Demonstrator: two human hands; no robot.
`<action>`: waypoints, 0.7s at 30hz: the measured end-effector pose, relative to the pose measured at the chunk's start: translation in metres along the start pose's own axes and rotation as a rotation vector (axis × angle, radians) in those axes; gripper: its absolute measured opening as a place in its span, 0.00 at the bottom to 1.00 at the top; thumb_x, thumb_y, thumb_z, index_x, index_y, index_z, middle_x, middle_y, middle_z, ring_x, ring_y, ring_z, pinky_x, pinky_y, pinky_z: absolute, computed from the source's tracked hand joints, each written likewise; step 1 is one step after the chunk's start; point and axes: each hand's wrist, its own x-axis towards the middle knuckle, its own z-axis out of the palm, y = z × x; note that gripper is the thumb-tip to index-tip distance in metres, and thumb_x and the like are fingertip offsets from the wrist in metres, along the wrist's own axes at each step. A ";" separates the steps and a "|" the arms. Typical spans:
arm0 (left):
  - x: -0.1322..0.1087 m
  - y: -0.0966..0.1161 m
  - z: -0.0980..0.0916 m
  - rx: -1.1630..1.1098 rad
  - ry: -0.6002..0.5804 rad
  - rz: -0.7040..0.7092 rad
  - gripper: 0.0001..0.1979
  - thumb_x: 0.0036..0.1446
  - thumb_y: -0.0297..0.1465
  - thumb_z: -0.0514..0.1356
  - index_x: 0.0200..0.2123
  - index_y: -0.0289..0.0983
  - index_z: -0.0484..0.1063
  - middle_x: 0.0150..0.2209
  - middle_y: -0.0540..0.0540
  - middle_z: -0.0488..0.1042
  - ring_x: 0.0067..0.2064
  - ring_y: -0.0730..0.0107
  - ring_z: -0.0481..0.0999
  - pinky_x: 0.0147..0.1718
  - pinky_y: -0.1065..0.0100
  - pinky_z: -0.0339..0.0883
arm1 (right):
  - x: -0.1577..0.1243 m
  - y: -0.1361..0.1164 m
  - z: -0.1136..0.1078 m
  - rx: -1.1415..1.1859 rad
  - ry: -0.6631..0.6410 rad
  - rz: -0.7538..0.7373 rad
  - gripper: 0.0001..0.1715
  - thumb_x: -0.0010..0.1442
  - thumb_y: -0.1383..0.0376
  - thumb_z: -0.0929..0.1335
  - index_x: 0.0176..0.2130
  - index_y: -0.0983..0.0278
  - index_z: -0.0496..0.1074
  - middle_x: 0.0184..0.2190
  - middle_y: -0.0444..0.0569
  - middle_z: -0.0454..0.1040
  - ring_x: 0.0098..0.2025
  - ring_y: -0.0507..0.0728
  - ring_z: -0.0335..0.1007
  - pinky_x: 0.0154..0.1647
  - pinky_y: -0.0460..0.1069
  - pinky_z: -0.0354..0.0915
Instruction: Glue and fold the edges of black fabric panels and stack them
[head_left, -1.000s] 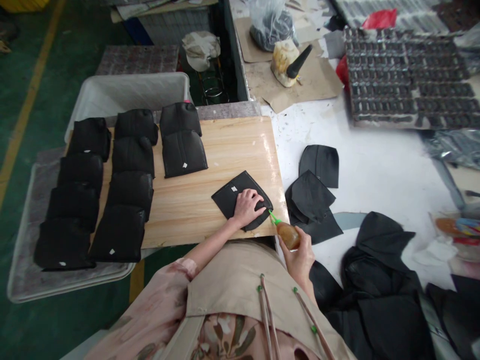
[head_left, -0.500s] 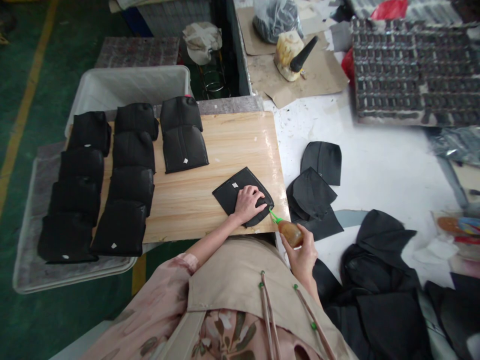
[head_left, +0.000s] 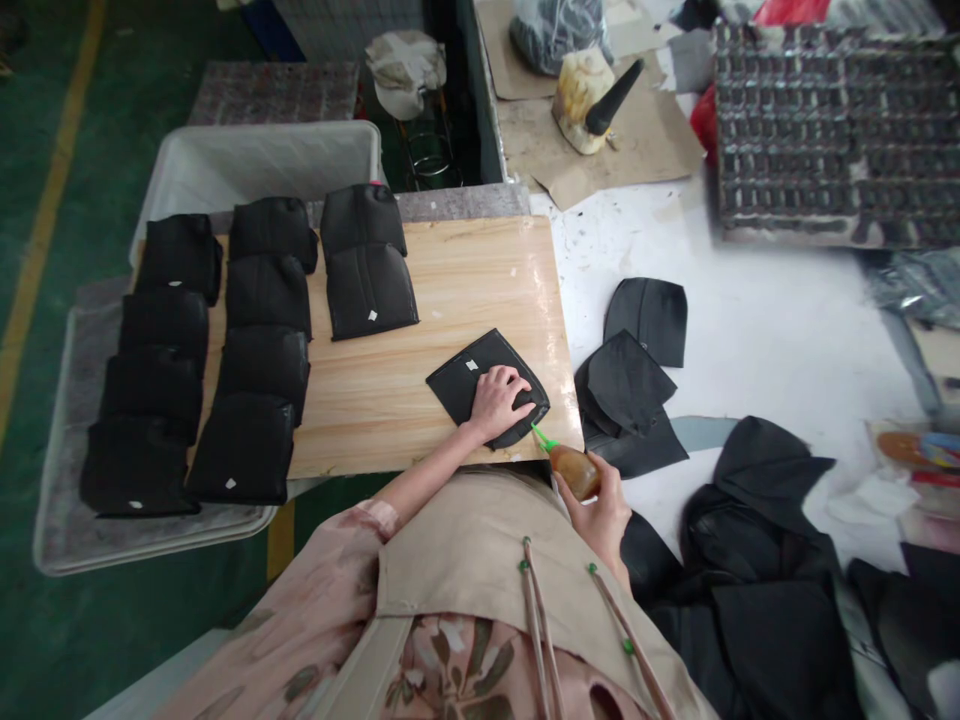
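On the wooden board's right part lies a black leather-like piece (head_left: 459, 375) with a small white tag and a curved edge. My left hand (head_left: 495, 402) presses it down, fingers bent over its surface and thumb by the curved edge. In my right hand (head_left: 602, 510) is a squeeze bottle (head_left: 576, 472) of amber liquid, gripped with fingers wrapped round it. Its thin green nozzle (head_left: 541, 437) points at the piece's curved edge near my left thumb. Whether the tip touches the edge, I cannot tell.
Similar black pieces (head_left: 240, 450) overlap in rows on the left of the wooden board (head_left: 450, 270). Loose black pieces (head_left: 630, 385) lie on the white table (head_left: 787, 330), with a larger heap (head_left: 780, 620) nearer me. A stained container with a black handle (head_left: 585, 100) stands on cardboard.
My right hand has drawn the bottle slightly left, its nozzle tip moving along the curved edge towards me. My left hand stays on the piece. The whole view has shifted a little.
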 end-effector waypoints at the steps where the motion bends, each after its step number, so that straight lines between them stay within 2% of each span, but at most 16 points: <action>1: -0.001 -0.002 -0.002 -0.011 -0.009 0.008 0.14 0.55 0.38 0.65 0.44 0.40 0.73 0.47 0.43 0.68 0.53 0.55 0.65 0.50 0.56 0.61 | 0.000 0.000 0.000 0.001 0.003 0.002 0.32 0.58 0.46 0.70 0.53 0.63 0.67 0.42 0.51 0.74 0.31 0.55 0.71 0.31 0.49 0.67; 4: -0.009 -0.010 -0.014 -0.039 -0.050 0.082 0.15 0.56 0.36 0.65 0.46 0.39 0.73 0.49 0.42 0.68 0.54 0.56 0.65 0.52 0.56 0.61 | 0.001 0.001 0.001 0.000 0.018 0.003 0.32 0.58 0.46 0.70 0.53 0.63 0.68 0.42 0.51 0.74 0.30 0.55 0.70 0.31 0.49 0.67; 9: -0.041 -0.027 -0.033 -0.058 -0.194 0.276 0.15 0.55 0.39 0.66 0.45 0.41 0.75 0.51 0.42 0.68 0.57 0.55 0.65 0.58 0.51 0.57 | 0.002 0.000 -0.001 -0.003 0.012 -0.007 0.32 0.58 0.46 0.70 0.53 0.63 0.68 0.43 0.51 0.74 0.31 0.56 0.71 0.32 0.50 0.67; 13: -0.055 -0.034 -0.029 -0.062 -0.183 0.255 0.13 0.56 0.37 0.65 0.44 0.41 0.75 0.53 0.43 0.68 0.59 0.55 0.63 0.62 0.49 0.53 | 0.001 -0.003 -0.004 -0.012 -0.024 -0.024 0.32 0.58 0.47 0.70 0.54 0.63 0.67 0.43 0.52 0.74 0.33 0.57 0.72 0.33 0.50 0.68; 21: -0.051 -0.031 -0.017 -0.058 -0.125 0.208 0.11 0.54 0.33 0.65 0.42 0.40 0.75 0.51 0.43 0.68 0.58 0.56 0.64 0.60 0.51 0.57 | -0.003 -0.011 -0.006 -0.018 -0.046 -0.052 0.31 0.58 0.48 0.70 0.54 0.63 0.67 0.44 0.52 0.75 0.40 0.60 0.76 0.35 0.50 0.70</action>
